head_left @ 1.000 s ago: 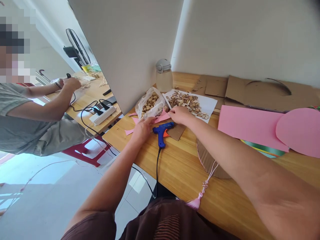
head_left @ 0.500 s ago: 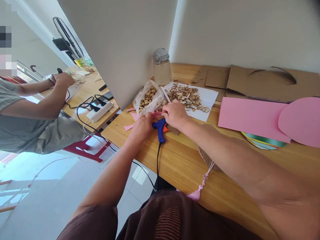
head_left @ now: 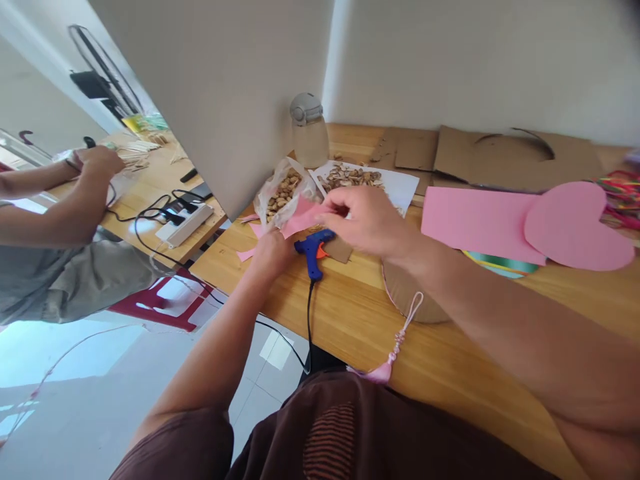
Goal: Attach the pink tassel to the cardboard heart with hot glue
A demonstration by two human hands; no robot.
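A piece of pink paper [head_left: 304,215] is raised between my two hands, in front of the plastic bag of peanuts [head_left: 284,195]. My right hand [head_left: 357,217] pinches its right end with curled fingers. My left hand [head_left: 273,252] is closed at the lower left end of the same paper, its fingertips partly hidden. Just below lies a blue glue gun [head_left: 313,253] with an orange trigger, its cord running off the table edge. Pink scraps [head_left: 246,255] lie left of the bag. Behind my right hand, peanut shells [head_left: 350,176] cover a white sheet [head_left: 403,190].
A bottle [head_left: 310,133] stands by the wall. Pink card [head_left: 475,223], a pink heart [head_left: 575,227] and cardboard [head_left: 500,160] lie right. A tassel [head_left: 383,372] hangs near the front edge. At left, a person's hands [head_left: 100,162] are over another table with a power strip [head_left: 185,225].
My right hand has risen and opened out its wrist, lifting the pink paper so more of it shows. The view has shifted right, bringing the whole pink heart into sight.
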